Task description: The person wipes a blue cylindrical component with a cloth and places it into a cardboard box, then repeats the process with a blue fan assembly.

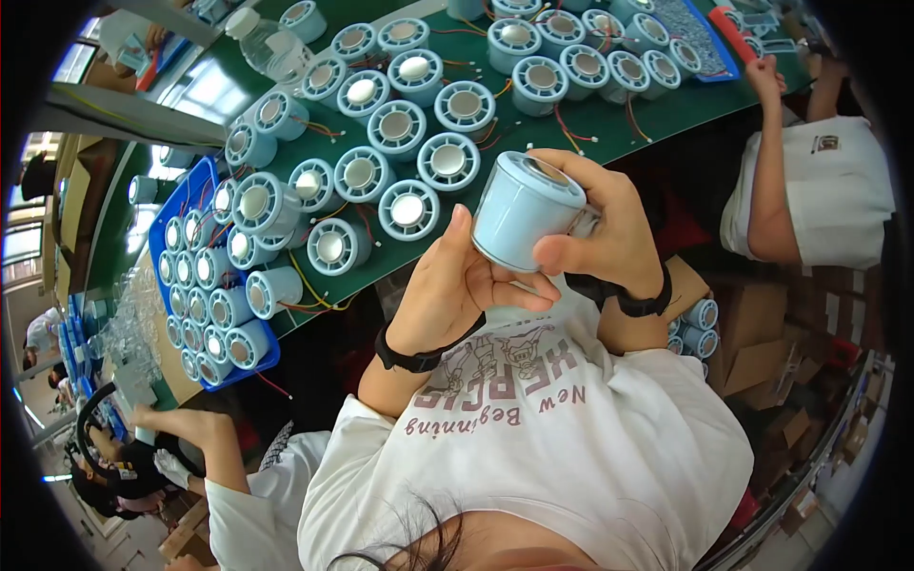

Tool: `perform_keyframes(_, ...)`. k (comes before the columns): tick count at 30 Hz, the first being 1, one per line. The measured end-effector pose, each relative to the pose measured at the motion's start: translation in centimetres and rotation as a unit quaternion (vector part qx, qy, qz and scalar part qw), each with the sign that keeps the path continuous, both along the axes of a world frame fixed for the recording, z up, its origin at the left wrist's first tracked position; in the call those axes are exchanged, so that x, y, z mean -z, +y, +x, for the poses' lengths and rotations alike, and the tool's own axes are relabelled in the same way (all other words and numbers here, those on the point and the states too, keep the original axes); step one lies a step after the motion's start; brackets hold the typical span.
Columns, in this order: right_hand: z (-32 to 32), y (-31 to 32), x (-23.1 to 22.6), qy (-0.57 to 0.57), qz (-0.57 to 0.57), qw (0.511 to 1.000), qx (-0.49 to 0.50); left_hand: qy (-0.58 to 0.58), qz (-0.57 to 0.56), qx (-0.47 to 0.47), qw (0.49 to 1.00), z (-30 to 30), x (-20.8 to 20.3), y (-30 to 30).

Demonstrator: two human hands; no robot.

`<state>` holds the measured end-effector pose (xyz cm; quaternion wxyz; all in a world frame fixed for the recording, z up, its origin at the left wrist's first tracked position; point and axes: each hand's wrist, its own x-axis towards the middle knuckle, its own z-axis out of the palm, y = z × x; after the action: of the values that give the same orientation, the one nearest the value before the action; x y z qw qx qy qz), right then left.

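Observation:
My right hand (609, 224) grips a light-blue cylindrical unit (524, 214) from its right side, thumb at the lower edge and fingers round the back. The unit is tilted, with a shiny dark disc on its upper end. Just beneath and to its left is my left hand (457, 285), thumb raised away and fingers stretched under the unit's lower end; whether they touch it I cannot tell. Similar units with slotted rims and silver centre discs stand on the green table (381, 257) beyond my hands, the nearest being a unit (409, 209) to the left.
A blue tray (271, 357) full of such units lies at the left, thin wires trailing from several. Another blue tray (724, 67) is at the far right. A clear plastic bottle (271, 48) stands at the back. Co-workers sit at both sides; cardboard boxes (757, 324) are at the right.

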<state>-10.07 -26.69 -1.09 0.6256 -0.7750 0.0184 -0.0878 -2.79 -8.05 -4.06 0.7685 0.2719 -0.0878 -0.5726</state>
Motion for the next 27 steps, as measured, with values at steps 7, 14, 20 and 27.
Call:
perform_keyframes(7, -0.2, -6.4, 3.6, 0.048, -0.164, 0.917, 0.359, -0.119, 0.065, 0.017, 0.991, -0.8, 0.0, -1.1)
perform_keyframes(14, 0.9, -9.7, 6.8, 0.079, -0.212, 0.869, 0.440, -0.149, 0.068, 0.038, 0.986, -1.1, 0.1, -1.2)
perform_keyframes(20, 2.1, -10.4, 7.7, 0.063, -0.337, 0.801, 0.491, -0.142, 0.079, 0.049, 0.986, -1.2, 0.4, -1.1)
perform_keyframes(27, 1.8, -10.6, 7.6, 0.070, -0.357, 0.794, 0.487, -0.152, 0.062, 0.062, 0.984, -0.7, 0.5, -0.8)
